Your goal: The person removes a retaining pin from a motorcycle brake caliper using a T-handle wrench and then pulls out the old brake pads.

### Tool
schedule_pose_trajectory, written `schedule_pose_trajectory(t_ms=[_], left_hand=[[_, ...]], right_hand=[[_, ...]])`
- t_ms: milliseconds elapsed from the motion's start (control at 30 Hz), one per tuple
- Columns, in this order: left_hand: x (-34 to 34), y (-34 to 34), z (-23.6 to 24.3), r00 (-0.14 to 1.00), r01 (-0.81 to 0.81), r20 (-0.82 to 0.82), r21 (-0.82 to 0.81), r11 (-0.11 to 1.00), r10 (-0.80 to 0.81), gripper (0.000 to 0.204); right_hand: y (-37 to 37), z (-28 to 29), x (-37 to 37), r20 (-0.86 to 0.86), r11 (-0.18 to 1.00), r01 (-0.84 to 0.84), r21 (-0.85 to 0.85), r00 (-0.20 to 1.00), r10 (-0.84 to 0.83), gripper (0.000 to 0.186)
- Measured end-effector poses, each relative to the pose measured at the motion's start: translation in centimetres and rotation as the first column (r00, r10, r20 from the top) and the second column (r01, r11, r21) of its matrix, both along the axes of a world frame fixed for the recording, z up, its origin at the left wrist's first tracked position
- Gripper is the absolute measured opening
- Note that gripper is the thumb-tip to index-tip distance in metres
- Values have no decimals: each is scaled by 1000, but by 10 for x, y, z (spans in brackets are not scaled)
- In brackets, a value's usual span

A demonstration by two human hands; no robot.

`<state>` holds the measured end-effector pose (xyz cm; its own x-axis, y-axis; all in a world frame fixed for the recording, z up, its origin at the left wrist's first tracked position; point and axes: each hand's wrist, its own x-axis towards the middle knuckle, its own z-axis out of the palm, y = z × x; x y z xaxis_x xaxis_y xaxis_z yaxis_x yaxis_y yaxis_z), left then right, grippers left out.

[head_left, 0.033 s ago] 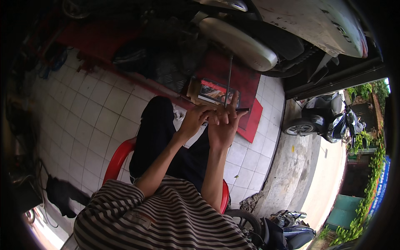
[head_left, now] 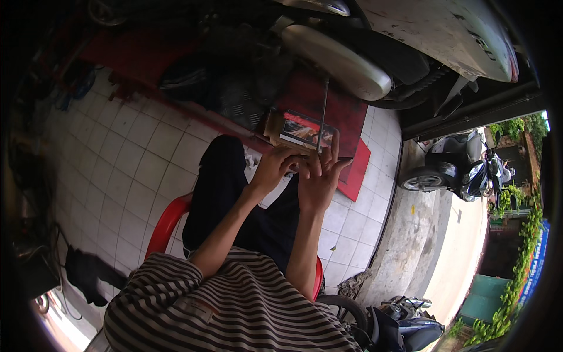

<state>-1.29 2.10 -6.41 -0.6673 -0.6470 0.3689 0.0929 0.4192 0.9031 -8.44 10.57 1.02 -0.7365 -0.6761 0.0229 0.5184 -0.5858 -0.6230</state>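
Observation:
My left hand has its fingers curled at a thin dark object, mostly hidden between my hands. My right hand is beside it, one finger raised along a long metal rod, the others bent, its thumb out to the right; what it grips is unclear. The rod stands below the silver exhaust cover of a raised motorbike. Behind my hands, on the red lift platform, lie a box with a printed picture and a brown piece of cardboard.
I sit on a red chair above a tiled floor. Parked scooters stand outside at the right and bottom right. Dark cables hang at the left, and a dark shutter rail edges the doorway.
My right hand has shifted slightly right, with its thumb farther out, and less of the thin dark object shows. My left hand is almost unmoved.

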Motion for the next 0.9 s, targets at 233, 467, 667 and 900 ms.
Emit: schedule_pose_trajectory(t_ms=[233, 467, 667, 900], left_hand=[[19, -20, 21, 984, -91, 117, -340, 936, 138, 27], [12, -21, 48, 980, -200, -84, -418, 886, 181, 46], [9, -20, 49, 972, -210, -122, -72, 975, 201, 48], [19, -39, 24, 984, -166, 75, 30, 986, 164, 35]], right_hand=[[33, -14, -13, -903, 505, 765, 400, 233, 362, 40], [6, -48, 3, -881, 551, 687, 473, 386, 275, 22], [-17, -45, 12, -857, 576, 637, 512, 427, 290, 12], [-26, -48, 16, -641, 756, 359, 547, 760, 103, 35]])
